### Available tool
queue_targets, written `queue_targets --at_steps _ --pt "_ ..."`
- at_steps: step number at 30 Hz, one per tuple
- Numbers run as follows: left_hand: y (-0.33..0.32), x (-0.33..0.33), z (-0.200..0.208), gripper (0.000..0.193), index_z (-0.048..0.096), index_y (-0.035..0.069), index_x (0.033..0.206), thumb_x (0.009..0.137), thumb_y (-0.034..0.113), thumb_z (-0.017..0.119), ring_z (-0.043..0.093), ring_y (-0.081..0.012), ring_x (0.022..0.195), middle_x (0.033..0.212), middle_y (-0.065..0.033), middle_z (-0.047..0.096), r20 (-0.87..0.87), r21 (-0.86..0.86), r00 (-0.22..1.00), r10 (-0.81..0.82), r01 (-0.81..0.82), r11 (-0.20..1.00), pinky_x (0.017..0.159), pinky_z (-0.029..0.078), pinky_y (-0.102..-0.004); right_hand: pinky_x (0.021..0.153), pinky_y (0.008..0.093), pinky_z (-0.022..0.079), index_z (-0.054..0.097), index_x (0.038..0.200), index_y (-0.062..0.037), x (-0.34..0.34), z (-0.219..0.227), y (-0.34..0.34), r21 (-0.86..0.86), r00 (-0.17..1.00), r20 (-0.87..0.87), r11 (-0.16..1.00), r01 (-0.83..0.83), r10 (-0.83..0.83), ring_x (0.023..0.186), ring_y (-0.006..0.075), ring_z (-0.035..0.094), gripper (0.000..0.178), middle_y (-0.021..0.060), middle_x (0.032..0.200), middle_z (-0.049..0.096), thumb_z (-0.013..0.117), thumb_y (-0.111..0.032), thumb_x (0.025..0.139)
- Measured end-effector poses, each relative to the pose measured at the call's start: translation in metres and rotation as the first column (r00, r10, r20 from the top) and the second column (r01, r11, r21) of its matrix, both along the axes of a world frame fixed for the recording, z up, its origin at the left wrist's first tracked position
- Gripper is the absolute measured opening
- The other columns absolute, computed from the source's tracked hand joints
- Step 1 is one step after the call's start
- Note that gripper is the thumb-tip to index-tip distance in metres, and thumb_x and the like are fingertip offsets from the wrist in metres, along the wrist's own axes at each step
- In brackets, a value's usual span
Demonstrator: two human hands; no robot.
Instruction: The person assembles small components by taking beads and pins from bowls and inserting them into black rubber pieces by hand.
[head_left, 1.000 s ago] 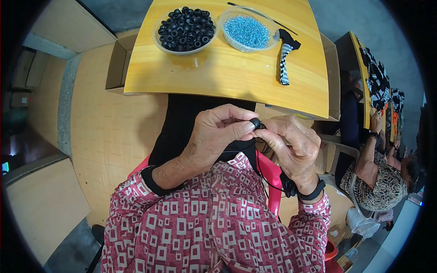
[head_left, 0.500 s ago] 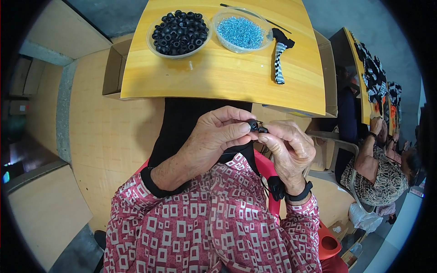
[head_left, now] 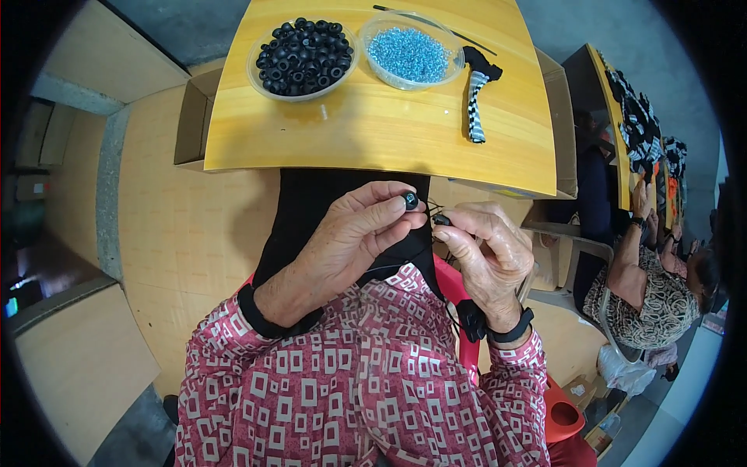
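My left hand (head_left: 354, 233) pinches a round black bead (head_left: 409, 201) between thumb and fingers, a pale bluish glint showing at its hole. To its right, my right hand (head_left: 494, 245) is closed on a small black piece (head_left: 442, 220); its kind is too small to make out. Thin dark strands stick out beside that piece. A gap separates the two held things, both above my lap in front of the table edge. Beyond them stand a clear bowl (head_left: 299, 99) heaped with black beads and another clear bowl (head_left: 406, 85) of tiny blue beads.
On the yellow table (head_left: 389, 148) lie a black-and-white striped fabric piece (head_left: 475, 109) with a black end and a thin dark stick (head_left: 476, 42) behind the blue beads. Cardboard boxes (head_left: 194, 124) flank the table. Another person (head_left: 654, 300) sits at a table on the right.
My left hand has moved slightly left with the black bead, away from the piece in my right hand. They were together before; now a gap shows between them.
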State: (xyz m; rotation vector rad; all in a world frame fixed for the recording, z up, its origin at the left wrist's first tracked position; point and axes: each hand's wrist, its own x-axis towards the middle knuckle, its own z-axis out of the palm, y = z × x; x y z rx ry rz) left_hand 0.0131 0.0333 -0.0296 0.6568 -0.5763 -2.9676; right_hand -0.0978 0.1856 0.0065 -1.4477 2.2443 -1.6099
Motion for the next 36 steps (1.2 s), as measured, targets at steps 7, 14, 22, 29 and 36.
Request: queue_targets --at_steps 7,14,22,29,36 --pt "0.004 0.003 0.001 0.02 0.059 0.001 0.112 0.092 0.006 0.057 0.067 -0.0134 0.087 0.101 -0.0097 0.065 0.0 -0.015 0.999 -0.042 0.042 0.999 0.076 0.057 -0.0194 0.058 0.0287 0.051 0.068 0.086 0.0002 -0.003 -0.001 -0.004 0.051 0.998 -0.049 0.998 -0.033 0.035 0.068 0.0226 0.066 0.019 0.0121 0.079 0.067 0.078 -0.007 0.071" --pt "0.008 0.004 0.002 0.021 0.059 0.001 0.112 0.091 0.005 0.058 0.066 -0.0133 0.087 0.1 -0.0088 0.065 -0.018 -0.045 0.999 -0.045 0.045 0.998 0.077 0.057 -0.02 0.06 0.0286 0.051 0.068 0.086 0.0004 -0.004 -0.003 -0.005 0.068 0.996 -0.054 0.996 -0.063 0.067 0.069 0.0229 0.066 0.019 0.0121 0.079 0.066 0.078 -0.007 0.071" --pt "0.008 0.007 -0.002 0.02 0.06 0.002 0.111 0.091 0.005 0.059 0.066 -0.0139 0.09 0.101 -0.0087 0.064 0.001 -0.08 0.999 -0.045 0.045 0.996 0.079 0.057 -0.0209 0.06 0.0287 0.052 0.068 0.084 0.0006 -0.004 -0.004 -0.005 0.11 0.994 -0.063 0.991 -0.08 0.088 0.069 0.0223 0.066 0.018 0.0116 0.078 0.066 0.078 -0.007 0.07" --pt "0.01 0.007 0.004 0.02 0.06 0.001 0.11 0.091 0.005 0.059 0.066 -0.0146 0.091 0.103 -0.0096 0.064 -0.016 -0.175 1.0 -0.025 0.022 0.984 0.08 0.056 -0.0221 0.061 0.0281 0.052 0.068 0.085 0.0014 -0.005 -0.006 -0.003 0.123 0.994 -0.008 0.987 -0.103 0.105 0.071 0.0215 0.067 0.018 0.0129 0.081 0.068 0.077 -0.005 0.072" --pt "0.013 0.006 0.009 0.019 0.06 0.0 0.109 0.09 0.005 0.06 0.067 -0.0172 0.09 0.103 -0.0114 0.065 0.005 -0.22 0.999 -0.048 0.048 0.974 0.078 0.056 -0.0232 0.066 0.0265 0.052 0.068 0.089 0.0023 -0.004 -0.017 0.004 -0.063 0.898 0.423 0.993 -0.101 0.118 0.074 0.0172 0.066 0.017 0.0118 0.083 0.069 0.075 0.001 0.074"
